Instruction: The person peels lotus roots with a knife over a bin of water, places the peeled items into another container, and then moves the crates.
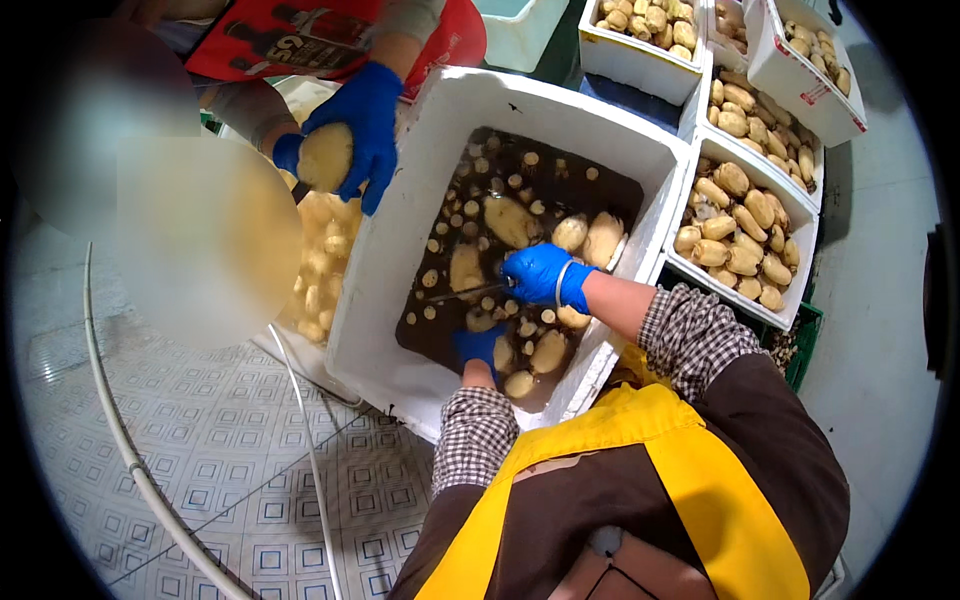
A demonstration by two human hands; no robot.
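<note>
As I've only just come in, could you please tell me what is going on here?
The person's right hand grips what looks like a thin blade over a white foam box of dark water, where pale roots and round pieces lie. The left hand dips into the water, its grasp hidden. At upper left, a co-worker's hand holds a pale piece. Filled foam boxes stand to the right.

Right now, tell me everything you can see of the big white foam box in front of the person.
The white foam box is rectangular, thick-walled and open-topped, standing upright but angled in view, with a small dark mark on its far wall. It holds murky brown water, pale root pieces and small round cut bits. The gloved left hand and right hand reach inside; whether they touch its walls is unclear. Smaller foam boxes of roots stand to its right.
</note>
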